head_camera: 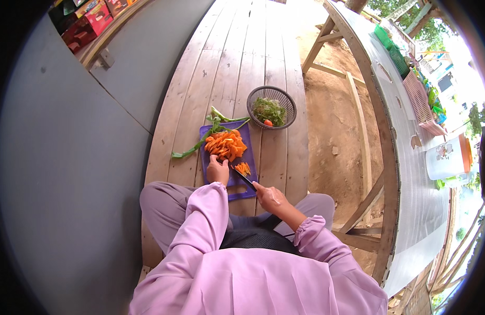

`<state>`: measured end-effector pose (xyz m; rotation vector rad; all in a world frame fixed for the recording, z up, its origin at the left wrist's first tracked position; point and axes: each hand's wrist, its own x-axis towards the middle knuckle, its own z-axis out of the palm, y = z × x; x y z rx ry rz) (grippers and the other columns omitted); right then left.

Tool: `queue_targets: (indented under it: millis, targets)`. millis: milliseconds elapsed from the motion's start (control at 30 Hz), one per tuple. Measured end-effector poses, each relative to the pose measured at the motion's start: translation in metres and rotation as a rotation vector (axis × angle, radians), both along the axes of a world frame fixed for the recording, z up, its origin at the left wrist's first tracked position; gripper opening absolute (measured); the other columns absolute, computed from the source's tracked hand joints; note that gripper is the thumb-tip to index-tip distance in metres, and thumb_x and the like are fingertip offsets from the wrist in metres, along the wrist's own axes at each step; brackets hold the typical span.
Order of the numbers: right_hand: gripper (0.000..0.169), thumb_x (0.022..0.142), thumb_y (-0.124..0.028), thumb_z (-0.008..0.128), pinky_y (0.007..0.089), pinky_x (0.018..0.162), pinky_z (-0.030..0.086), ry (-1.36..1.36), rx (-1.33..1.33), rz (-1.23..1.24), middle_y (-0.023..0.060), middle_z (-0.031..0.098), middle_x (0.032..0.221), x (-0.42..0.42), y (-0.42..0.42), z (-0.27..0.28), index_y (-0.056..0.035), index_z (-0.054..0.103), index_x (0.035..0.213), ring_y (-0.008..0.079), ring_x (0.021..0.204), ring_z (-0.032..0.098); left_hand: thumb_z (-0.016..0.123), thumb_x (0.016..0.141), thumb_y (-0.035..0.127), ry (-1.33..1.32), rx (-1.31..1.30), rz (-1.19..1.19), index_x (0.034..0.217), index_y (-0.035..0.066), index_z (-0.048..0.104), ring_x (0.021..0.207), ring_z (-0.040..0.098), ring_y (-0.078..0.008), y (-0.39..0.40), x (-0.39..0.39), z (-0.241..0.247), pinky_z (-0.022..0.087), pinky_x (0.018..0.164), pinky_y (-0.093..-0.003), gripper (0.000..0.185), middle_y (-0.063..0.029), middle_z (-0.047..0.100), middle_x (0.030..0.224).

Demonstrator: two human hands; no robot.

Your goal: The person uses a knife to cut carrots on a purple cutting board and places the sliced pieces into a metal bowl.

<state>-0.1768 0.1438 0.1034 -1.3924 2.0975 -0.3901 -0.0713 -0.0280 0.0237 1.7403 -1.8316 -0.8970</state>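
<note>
My right hand [272, 198] grips a knife [245, 179] with a dark blade, which points up and left across a purple plastic cutting board [252, 193]. A heap of sliced carrot [226, 145] covers the board's far half. At the heap's near edge are the bent fingers of my left hand [218, 171]; whether they pinch a slice is hidden. Thin carrot sticks [242, 169] lie to the right of the blade tip, apart from the heap. Green onion stalks [193, 149] lie over the board's far left edge and onto the wooden planks [187, 118].
Beyond the board stands a dark plastic basket [291, 105] with shredded greens [270, 111] and a small tomato [268, 123]. A grey wall [81, 169] borders the left. On the right, a raised table [417, 220] bears a pink basket [423, 104] and a lidded plastic container [445, 159].
</note>
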Motion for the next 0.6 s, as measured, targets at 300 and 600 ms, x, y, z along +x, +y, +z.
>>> queue_targets:
  millis: [300, 600]
  targets:
    - [0.035, 0.087, -0.021, 0.045, 0.0491, 0.063, 0.045, 0.021, 0.023, 0.002, 0.0233, 0.06, 0.076, 0.003, -0.001, -0.003, -0.0172, 0.05, 0.121, 0.0405, 0.07, 0.058, 0.069, 0.07, 0.012, 0.195, -0.093, 0.073, 0.073, 0.004, 0.054, 0.067, 0.058, -0.0289, -0.006, 0.001, -0.021, 0.046, 0.064, -0.0381, 0.017, -0.0116, 0.059, 0.072]
    - [0.035, 0.089, -0.022, 0.041, 0.0485, 0.064, 0.046, 0.022, 0.055, 0.033, 0.0213, 0.062, 0.081, -0.004, -0.002, 0.008, -0.018, 0.049, 0.122, 0.0387, 0.074, 0.06, 0.067, 0.071, 0.013, 0.006, 0.115, -0.117, 0.075, 0.007, 0.06, 0.071, 0.061, -0.0295, 0.026, 0.016, -0.004, 0.048, 0.066, -0.0384, 0.01, -0.0109, 0.063, 0.073]
